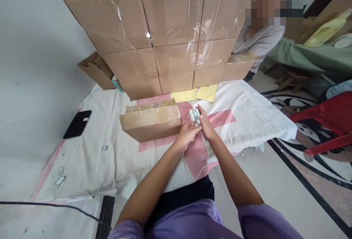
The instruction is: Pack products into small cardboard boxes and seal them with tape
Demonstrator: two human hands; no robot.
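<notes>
My left hand (189, 133) and my right hand (206, 124) are close together over the cloth, with a small white pack (194, 114) between them. The pack has a greenish-grey picture on its upper face, too small to make out. My left fingers close on its near edge. The right hand's fingers lie along its right side. Just left of my hands stands an opened brown cardboard box (154, 123), low and long. Two yellow dotted sheets (206, 93) lie beyond the pack.
A wall of taped cardboard boxes (176, 22) stands across the back of the cloth-covered table (90, 158). At the left lies a black flat thing (77, 124). Behind the wall, right, is another person (258, 35). A red chair (327, 121) stands farther right.
</notes>
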